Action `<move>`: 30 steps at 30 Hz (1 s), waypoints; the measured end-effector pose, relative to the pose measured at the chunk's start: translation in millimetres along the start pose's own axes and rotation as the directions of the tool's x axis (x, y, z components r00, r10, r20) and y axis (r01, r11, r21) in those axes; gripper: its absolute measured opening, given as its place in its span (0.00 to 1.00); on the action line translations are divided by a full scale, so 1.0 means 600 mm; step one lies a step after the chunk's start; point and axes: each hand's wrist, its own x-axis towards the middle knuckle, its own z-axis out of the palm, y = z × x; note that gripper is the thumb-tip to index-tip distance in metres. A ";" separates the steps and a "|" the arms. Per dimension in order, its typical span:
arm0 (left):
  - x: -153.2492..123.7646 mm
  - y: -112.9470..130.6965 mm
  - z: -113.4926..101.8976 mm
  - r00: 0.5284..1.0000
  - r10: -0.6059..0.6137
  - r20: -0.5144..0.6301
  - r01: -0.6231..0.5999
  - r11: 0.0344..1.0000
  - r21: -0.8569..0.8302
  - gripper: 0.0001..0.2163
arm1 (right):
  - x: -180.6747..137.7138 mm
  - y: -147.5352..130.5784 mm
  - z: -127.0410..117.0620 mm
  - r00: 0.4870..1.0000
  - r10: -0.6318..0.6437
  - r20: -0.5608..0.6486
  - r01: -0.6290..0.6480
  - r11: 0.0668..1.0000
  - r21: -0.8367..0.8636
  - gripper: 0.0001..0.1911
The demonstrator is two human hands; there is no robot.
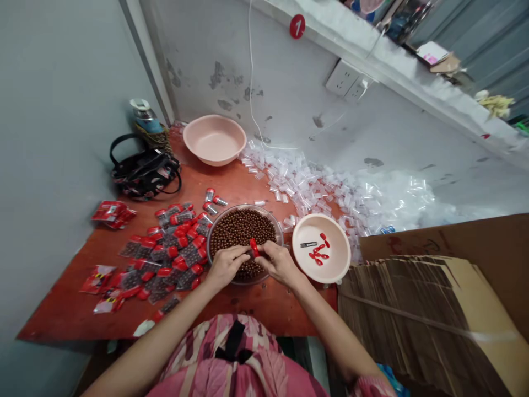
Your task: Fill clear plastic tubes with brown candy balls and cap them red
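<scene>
Both hands are over a clear round bowl (210, 242) of small brown balls (242, 223). A red cap (253, 247) stands out between them. My right hand (279, 263) pinches this cap with thumb and fingers. My left hand (227, 266) reaches in from the other side, its thumb and fingers closed near the cap; whatever they hold is hidden. Left of the bowl lies a pile of small clear jars (192, 256) with red caps, filled with dark balls. To the right, a pale basin (300, 267) holds several loose red caps (320, 253) and a small dark-and-silver piece (308, 245).
Empty clear tubes (297, 179) are heaped along the wall. A pink basin (215, 140), a black handbag (146, 171) and a lidded bottle (146, 117) stand at the back left. Red packets (112, 214) lie at the left. Stacked cardboard (405, 309) borders the right side.
</scene>
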 end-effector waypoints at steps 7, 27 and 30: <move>0.008 -0.014 0.003 0.983 -0.075 0.165 0.085 0.995 -0.052 0.12 | 0.008 0.018 -0.017 0.990 -0.090 0.104 0.092 0.996 -0.016 0.24; -0.005 -0.004 0.047 0.881 -0.473 0.014 0.375 0.679 -0.631 0.15 | -0.010 0.021 0.076 0.977 -0.071 -0.203 0.010 0.958 -0.288 0.39; 0.004 -0.005 0.046 0.875 -0.484 0.003 0.389 0.699 -0.599 0.14 | -0.007 0.035 0.085 0.971 -0.049 -0.235 -0.022 0.956 -0.292 0.38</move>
